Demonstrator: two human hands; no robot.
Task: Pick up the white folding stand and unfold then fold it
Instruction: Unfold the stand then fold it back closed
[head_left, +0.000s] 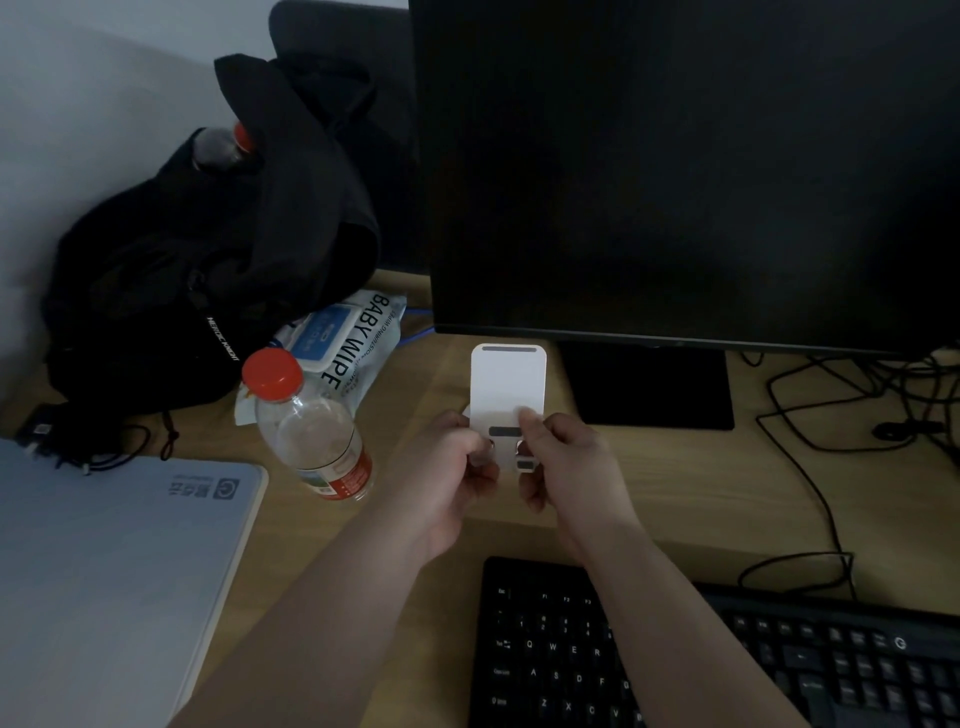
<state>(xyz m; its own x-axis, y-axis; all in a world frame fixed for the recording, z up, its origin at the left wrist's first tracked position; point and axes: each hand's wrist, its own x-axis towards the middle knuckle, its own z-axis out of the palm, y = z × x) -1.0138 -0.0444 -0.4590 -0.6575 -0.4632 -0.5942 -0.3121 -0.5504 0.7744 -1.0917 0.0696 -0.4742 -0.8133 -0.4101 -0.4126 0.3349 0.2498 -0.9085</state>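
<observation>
Stand held at frame centre.
We see left hand and right hand both gripping its lower end.

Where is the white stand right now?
In the head view, the white folding stand is held centrally above the desk by the left hand and right hand, just before the monitor's base.

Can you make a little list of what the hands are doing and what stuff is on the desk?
stand: white stand, lifted off the desk, held by its lower end
left hand: grip on the stand's lower left
right hand: grip on its lower right, thumb on the front
left of hands: bottle with red cap, wipes, bag
behind: monitor
near: keyboard
</observation>
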